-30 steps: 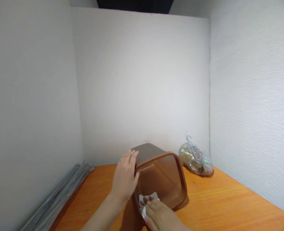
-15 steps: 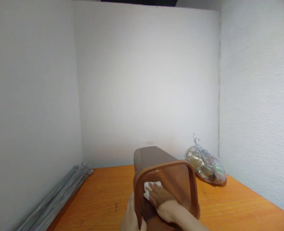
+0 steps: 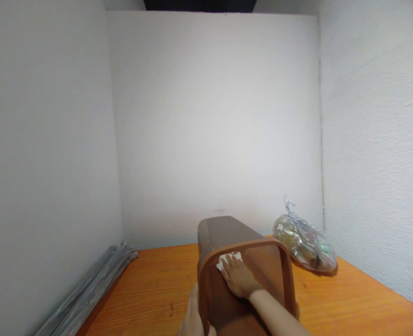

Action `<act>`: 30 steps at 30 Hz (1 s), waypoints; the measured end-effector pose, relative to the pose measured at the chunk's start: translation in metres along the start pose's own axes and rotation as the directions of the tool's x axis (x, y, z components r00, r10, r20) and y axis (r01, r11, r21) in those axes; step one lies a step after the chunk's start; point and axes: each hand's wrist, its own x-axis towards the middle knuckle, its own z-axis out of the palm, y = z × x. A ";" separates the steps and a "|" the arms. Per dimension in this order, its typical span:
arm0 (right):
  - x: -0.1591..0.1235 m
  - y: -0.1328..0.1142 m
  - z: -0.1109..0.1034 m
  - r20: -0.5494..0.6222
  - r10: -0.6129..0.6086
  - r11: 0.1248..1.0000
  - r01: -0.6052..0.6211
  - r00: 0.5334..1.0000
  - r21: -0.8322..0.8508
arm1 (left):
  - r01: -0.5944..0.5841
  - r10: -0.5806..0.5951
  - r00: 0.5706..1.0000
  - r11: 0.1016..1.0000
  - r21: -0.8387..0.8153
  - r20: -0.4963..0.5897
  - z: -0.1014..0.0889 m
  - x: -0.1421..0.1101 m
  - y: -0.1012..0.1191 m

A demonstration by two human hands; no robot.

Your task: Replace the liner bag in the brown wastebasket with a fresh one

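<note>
We see the brown plastic bin (image 3: 243, 275) lying on its side on the orange desk (image 3: 147, 289). Our right hand (image 3: 237, 278) presses a white tissue (image 3: 229, 259) flat inside it; our left hand (image 3: 192, 317) grips its rim.

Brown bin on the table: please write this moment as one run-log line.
brown bin: on its side, opening toward camera | right hand: inside, pressing white cloth on inner wall | left hand: on outer left side | tied plastic bag: right, apart
</note>
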 end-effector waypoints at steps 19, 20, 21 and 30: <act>-0.153 -0.070 -0.087 0.031 -0.148 0.987 0.150 0.988 -0.059 | -0.124 0.124 0.992 0.890 0.438 0.030 -0.117 0.057 0.132; -0.151 -0.071 -0.084 0.024 -0.158 0.985 0.159 0.987 -0.065 | -0.161 0.163 0.986 0.875 0.456 0.035 -0.119 0.062 0.143; -0.150 -0.072 -0.081 0.026 -0.168 0.983 0.170 0.985 -0.067 | -0.204 0.205 0.978 0.863 0.462 0.048 -0.118 0.067 0.151; -0.114 -0.042 -0.060 0.060 -0.176 0.984 0.176 0.983 -0.001 | -0.456 0.469 0.883 0.848 0.270 0.021 -0.075 0.073 0.137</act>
